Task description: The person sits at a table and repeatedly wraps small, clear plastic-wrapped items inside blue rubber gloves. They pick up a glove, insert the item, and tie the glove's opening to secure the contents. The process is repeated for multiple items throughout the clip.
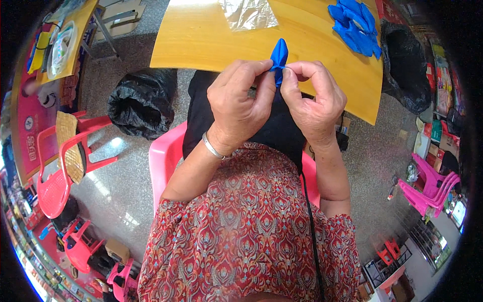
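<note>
A small piece of shiny blue fabric (279, 52), folded to a pointed petal shape, stands upright between my hands above the near edge of the table. My left hand (242, 93) pinches its narrow middle from the left, thumb and forefinger pressed together. From the right, my right hand (313, 95) pinches at the same gathered spot, where a thin thread-like line seems to cross the fabric. A short blue end hangs below the fingertips. At the table's far right lies a pile of similar blue fabric pieces (354, 26).
A clear plastic bag (247, 14) lies on the yellow wooden table (201, 43). Black bag-lined bins stand left (142, 103) and right (406, 65) of it. A pink chair (55, 189) with a woven cushion is at the left; magenta stools (430, 186) are at the right.
</note>
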A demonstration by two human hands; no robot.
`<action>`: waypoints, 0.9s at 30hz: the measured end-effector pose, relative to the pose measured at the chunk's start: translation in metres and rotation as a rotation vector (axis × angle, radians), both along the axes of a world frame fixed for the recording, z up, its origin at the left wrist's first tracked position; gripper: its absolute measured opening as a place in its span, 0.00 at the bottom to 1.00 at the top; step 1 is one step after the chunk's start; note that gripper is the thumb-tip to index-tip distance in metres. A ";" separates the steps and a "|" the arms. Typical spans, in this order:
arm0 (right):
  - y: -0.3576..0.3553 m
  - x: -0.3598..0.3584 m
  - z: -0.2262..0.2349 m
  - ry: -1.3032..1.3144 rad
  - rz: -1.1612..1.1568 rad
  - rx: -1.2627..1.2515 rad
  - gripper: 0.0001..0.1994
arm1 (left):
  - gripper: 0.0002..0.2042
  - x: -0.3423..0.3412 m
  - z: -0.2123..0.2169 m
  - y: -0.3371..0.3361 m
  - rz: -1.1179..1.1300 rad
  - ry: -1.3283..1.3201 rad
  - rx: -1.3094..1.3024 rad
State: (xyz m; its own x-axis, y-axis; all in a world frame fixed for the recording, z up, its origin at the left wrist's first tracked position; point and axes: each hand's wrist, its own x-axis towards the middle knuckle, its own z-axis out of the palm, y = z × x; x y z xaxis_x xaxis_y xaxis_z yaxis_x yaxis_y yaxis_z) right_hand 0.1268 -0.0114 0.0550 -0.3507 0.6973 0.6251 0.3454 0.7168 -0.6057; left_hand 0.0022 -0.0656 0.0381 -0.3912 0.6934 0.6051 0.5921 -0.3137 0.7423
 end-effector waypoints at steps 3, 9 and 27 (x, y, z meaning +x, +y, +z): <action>0.001 -0.001 -0.001 -0.001 0.011 0.049 0.07 | 0.08 -0.002 0.000 0.000 0.009 0.017 0.022; 0.008 -0.001 0.002 -0.114 0.046 0.150 0.09 | 0.08 -0.001 -0.003 -0.003 0.014 0.032 -0.015; 0.003 -0.004 -0.009 0.034 0.060 0.000 0.08 | 0.09 -0.001 -0.005 -0.007 -0.031 0.068 0.063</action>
